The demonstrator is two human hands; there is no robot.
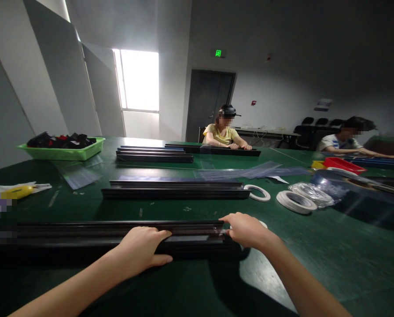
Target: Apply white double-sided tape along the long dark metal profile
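Observation:
A long black channel-shaped rail [94,241] lies across the near side of the table, its left part running out of view. My left hand [143,247] grips it near the middle right, fingers over the top and thumb on the near side. At the rail's right end, my right hand [246,230] is closed round the tip, forefinger on the far edge. A shiny, clear-looking strip [218,230] shows inside the channel by the right fingertips; whether they also pinch it is unclear. Behind the right hand a white ring [262,224] is mostly hidden.
More black rails [173,193] lie beyond on the green table [315,251]. To the right are white tape rolls [296,201], a large dark film roll [375,193] and a red tray [344,165]. A green basket [61,152] stands far left. Two people work opposite.

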